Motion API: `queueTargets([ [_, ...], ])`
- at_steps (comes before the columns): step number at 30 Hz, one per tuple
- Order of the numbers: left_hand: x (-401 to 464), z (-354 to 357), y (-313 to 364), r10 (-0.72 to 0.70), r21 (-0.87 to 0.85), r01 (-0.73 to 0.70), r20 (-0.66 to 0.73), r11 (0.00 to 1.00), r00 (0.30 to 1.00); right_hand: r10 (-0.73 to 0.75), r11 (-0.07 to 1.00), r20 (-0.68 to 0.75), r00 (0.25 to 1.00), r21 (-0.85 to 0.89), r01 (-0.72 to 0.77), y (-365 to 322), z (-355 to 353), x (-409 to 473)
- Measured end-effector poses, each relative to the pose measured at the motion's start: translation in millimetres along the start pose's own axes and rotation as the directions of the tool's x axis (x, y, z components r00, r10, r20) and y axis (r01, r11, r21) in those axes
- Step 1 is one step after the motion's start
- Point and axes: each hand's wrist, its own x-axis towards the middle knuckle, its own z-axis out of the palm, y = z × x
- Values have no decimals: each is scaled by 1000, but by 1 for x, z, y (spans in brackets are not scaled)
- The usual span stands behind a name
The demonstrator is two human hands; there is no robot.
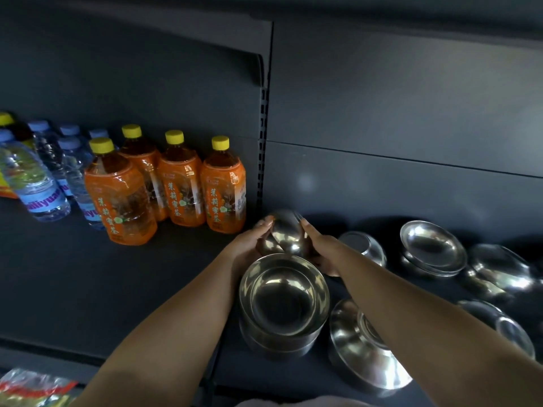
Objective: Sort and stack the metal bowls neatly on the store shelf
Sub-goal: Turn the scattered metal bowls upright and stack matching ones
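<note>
Both hands hold a small steel bowl (pixel 286 230) near the back of the dark shelf (pixel 117 289); my left hand (pixel 249 245) grips its left side and my right hand (pixel 321 248) its right side. The bowl is tilted and sits over another bowl that is mostly hidden. Just in front stands a stack of upright bowls (pixel 283 301). An upturned bowl (pixel 367 348) lies under my right forearm. Further right are an upside-down bowl (pixel 364 246), a stack of shallow bowls (pixel 433 248) and two more bowls (pixel 499 271), (pixel 505 327) lying on their sides.
Several orange tea bottles (pixel 182 183) with yellow caps stand left of the bowls, close to my left hand. Water bottles (pixel 38 177) stand further left. A slotted upright post (pixel 263 148) divides the back panel. Packaged goods (pixel 32 389) show on a lower shelf.
</note>
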Motion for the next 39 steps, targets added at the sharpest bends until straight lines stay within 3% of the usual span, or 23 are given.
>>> queueTargets([
  [4, 0, 4, 8, 41, 40, -39, -43, 998, 998, -13, 1000, 24, 1000, 28, 12, -3, -3, 1],
  [8, -4, 6, 20, 25, -79, -34, -109, 996, 994, -127, 990, 4, 992, 57, 127, -11, -8, -2],
  [10, -3, 6, 26, 76, 153, -58, -115, 986, 990, -167, 977, -6, 986, 136, 166, -16, -10, -3],
  [12, -2, 10, 31, 164, 508, -105, -72, 855, 984, -151, 973, 56, 987, 186, 138, -20, -9, -6],
  [14, -3, 15, 37, 194, 682, -137, -6, 718, 981, -112, 979, 121, 986, 183, 89, -19, -9, -8],
  [20, -3, 19, 39, 182, 875, -164, 88, 455, 979, -65, 991, 134, 989, 129, 48, -10, -13, -9],
  [23, 1, 19, 35, 177, 908, -151, 87, 390, 980, -66, 992, 106, 992, 117, 53, -9, -11, -11],
  [34, -1, 18, 27, 250, 926, -140, 52, 352, 967, -108, 991, 93, 990, 86, 100, -18, -4, -20],
  [39, 0, 11, 24, 178, 742, 19, -185, 670, 966, -100, 987, 40, 994, 127, 95, -16, -4, -20],
])
